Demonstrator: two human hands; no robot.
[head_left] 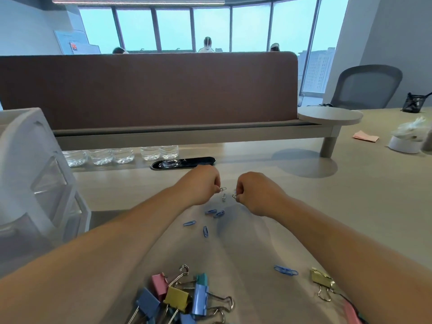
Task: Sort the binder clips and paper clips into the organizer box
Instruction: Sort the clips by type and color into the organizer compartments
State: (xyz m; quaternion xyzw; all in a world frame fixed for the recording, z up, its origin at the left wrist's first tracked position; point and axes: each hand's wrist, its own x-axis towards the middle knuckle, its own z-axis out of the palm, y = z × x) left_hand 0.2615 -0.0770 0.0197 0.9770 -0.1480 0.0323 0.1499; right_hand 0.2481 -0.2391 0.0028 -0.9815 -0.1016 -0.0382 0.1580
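My left hand [203,184] pinches a silver paper clip [222,189] just above the desk. A little to its right, my right hand [256,192] pinches another silver paper clip [234,196]. A third silver clip [224,197] lies on the desk between them. Several blue paper clips [215,212] are scattered nearer to me, and one more blue clip [285,270] lies at the right. A heap of coloured binder clips [177,298] sits at the near edge, with a yellow binder clip [321,280] apart on the right. The white organizer box [37,183] with clear drawers stands at the left.
A row of clear water bottles [121,155] stands at the back under a raised shelf [191,132] with a brown partition. A black cable slot [183,163] lies behind my hands. Pink notes [365,136] and a white container [405,143] sit far right.
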